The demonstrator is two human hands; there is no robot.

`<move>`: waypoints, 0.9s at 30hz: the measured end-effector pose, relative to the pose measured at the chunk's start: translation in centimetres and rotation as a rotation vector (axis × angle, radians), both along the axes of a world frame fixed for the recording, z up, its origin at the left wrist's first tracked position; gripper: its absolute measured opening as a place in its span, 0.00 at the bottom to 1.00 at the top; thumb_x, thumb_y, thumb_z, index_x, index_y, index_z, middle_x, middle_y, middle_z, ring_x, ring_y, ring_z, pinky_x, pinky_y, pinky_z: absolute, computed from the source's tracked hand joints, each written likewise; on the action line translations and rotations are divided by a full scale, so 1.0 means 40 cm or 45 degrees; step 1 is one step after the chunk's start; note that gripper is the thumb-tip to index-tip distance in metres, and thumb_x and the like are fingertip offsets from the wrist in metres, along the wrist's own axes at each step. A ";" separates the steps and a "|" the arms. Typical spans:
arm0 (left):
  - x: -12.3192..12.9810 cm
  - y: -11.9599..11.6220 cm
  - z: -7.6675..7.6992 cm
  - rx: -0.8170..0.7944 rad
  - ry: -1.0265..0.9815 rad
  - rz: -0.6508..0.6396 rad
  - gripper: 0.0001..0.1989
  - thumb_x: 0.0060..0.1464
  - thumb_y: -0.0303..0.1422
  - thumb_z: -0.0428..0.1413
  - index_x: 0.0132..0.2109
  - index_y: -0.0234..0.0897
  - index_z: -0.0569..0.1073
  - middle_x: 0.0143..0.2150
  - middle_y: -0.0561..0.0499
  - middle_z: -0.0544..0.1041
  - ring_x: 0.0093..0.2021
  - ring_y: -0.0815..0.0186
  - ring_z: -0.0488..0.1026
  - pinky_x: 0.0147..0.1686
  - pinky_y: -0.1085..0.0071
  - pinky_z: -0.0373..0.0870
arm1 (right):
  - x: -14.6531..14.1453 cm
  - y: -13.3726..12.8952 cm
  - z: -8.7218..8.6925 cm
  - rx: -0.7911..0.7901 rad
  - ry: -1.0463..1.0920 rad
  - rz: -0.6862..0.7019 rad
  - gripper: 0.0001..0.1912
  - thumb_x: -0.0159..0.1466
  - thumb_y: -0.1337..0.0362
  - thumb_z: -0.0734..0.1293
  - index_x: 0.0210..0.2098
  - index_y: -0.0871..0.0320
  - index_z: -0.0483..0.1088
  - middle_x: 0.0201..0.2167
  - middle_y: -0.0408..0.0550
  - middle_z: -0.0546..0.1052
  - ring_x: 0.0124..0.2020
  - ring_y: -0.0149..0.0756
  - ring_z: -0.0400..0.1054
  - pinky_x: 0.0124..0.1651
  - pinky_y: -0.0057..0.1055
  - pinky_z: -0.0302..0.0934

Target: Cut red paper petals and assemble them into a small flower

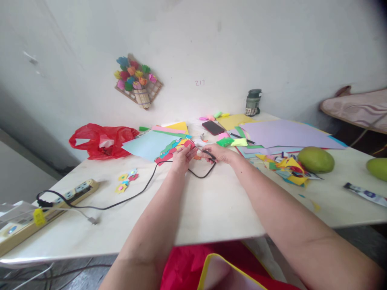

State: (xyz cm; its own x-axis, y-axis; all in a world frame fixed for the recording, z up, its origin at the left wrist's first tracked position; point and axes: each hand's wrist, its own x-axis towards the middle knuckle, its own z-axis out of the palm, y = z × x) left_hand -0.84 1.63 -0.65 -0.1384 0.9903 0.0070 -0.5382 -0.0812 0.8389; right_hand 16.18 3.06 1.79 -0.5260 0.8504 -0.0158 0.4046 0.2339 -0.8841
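From my end, I see both hands working together above the middle of the worktop (217, 213). My left hand (182, 156) grips a piece of red paper (189, 143) between its fingers. My right hand (218, 153) is closed around the black handles of the scissors (208, 153), whose blades point at that paper; I can't tell whether they are biting into it. Scalloped coloured strips (168, 151) lie just beyond my left hand, beside a pale blue sheet (148, 144). A black cord (133, 198) runs from the power strip (87, 186) and loops near my right hand. Paper flowers (133, 177) sit to the left, scraps (294, 173) to the right.
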 end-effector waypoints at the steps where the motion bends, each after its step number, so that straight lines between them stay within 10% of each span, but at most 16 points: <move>1: 0.000 0.001 -0.001 0.000 -0.003 0.000 0.11 0.42 0.29 0.65 0.30 0.34 0.70 0.31 0.48 0.79 0.42 0.57 0.79 0.47 0.64 0.73 | 0.000 0.001 -0.001 -0.002 0.001 -0.002 0.14 0.58 0.55 0.70 0.31 0.59 0.66 0.17 0.38 0.68 0.14 0.23 0.59 0.14 0.21 0.46; 27: 0.007 -0.001 0.003 -0.019 -0.054 0.008 0.08 0.45 0.27 0.64 0.30 0.33 0.71 0.30 0.48 0.79 0.45 0.56 0.78 0.51 0.62 0.71 | 0.001 0.004 -0.004 -0.017 0.051 -0.032 0.09 0.56 0.62 0.69 0.33 0.59 0.68 0.17 0.37 0.69 0.15 0.24 0.61 0.16 0.20 0.49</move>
State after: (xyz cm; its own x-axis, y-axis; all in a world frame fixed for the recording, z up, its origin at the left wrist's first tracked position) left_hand -0.57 1.57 -0.52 -0.1441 0.9895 -0.0134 -0.5728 -0.0724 0.8165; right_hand 16.21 3.22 1.63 -0.5049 0.8631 -0.0067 0.3746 0.2122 -0.9026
